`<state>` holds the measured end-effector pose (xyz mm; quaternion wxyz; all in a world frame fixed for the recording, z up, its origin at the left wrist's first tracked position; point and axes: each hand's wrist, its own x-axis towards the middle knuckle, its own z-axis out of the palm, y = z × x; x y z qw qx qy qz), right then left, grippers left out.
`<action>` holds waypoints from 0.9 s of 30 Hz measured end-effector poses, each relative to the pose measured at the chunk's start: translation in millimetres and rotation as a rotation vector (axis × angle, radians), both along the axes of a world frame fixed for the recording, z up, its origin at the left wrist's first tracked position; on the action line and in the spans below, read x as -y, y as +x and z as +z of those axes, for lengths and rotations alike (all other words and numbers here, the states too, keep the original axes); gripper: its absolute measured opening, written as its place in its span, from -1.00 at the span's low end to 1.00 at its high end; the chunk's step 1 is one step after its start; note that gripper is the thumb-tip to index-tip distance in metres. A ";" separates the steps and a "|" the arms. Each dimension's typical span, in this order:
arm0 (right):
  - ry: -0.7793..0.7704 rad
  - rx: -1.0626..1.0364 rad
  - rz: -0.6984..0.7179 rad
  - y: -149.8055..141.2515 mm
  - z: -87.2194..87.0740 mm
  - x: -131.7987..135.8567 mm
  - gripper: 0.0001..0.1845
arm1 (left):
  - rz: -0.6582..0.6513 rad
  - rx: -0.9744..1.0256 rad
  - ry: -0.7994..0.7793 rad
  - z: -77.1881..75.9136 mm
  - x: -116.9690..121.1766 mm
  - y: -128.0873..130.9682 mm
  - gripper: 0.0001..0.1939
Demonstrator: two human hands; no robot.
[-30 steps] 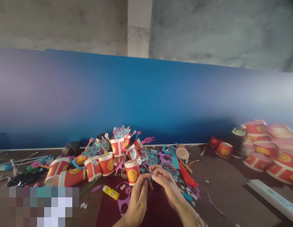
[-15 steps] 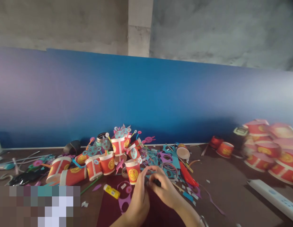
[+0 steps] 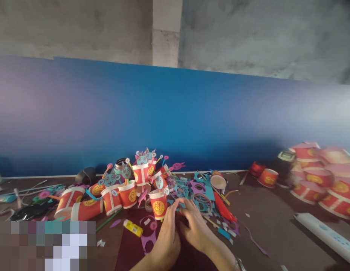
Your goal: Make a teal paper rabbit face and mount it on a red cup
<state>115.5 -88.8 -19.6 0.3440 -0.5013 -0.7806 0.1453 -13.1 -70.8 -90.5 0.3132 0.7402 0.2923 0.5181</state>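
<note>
My left hand (image 3: 167,236) and my right hand (image 3: 196,227) meet at the fingertips above a dark red sheet (image 3: 125,254). Both are closed, with the fingers bent inward and pressed together. Whatever lies between them is hidden behind the fingers. Just beyond my left hand stands a red-and-white paper cup (image 3: 158,206) with a yellow emblem. A yellow glue stick (image 3: 133,228) lies to the left, beside a purple paper offcut with round holes (image 3: 149,241). Right of my hands is a red-handled tool (image 3: 223,207), its kind unclear.
Decorated paper cups (image 3: 127,194) crowd the back left. Blue and purple paper scraps (image 3: 196,187) lie behind my hands. On the right are stacked cups (image 3: 318,177) and a white power strip (image 3: 326,235). A blue wall panel (image 3: 175,113) bounds the table's back.
A dark object at my right fingers showed half a second ago and is now out of sight. My right fingers have straightened slightly. The cups and scraps stay put.
</note>
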 end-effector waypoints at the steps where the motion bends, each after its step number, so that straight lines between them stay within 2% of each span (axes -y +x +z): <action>1: -0.001 0.013 -0.010 -0.7 0.4 0.6 -0.76 | 0.006 -0.009 0.002 -0.5 -0.2 0.2 -0.38; 5: 0.008 0.052 -0.048 -3.9 1.4 2.3 -0.71 | 0.006 -0.041 0.016 0.3 -0.9 -0.3 -0.34; 10: 0.025 0.094 -0.107 -6.5 2.2 3.1 -0.76 | 0.023 -0.046 0.037 2.5 -1.4 -1.7 -0.30; 18: 0.033 0.097 -0.208 -8.4 -3.5 0.9 -0.87 | 0.088 -0.001 0.030 -5.8 -4.6 -0.9 -0.27; 20: 0.045 0.067 -0.222 -7.3 -8.6 -1.0 -0.87 | 0.103 0.011 0.024 -5.1 -5.0 -1.6 -0.29; 23: 0.047 -0.026 -0.228 -3.5 -14.4 -4.9 -0.75 | 0.115 0.034 -0.011 -1.6 -4.3 -3.3 -0.28; 27: -0.015 -0.219 -0.109 1.6 -14.3 -10.1 -0.78 | 0.088 0.098 -0.121 1.5 -3.0 -3.0 -0.31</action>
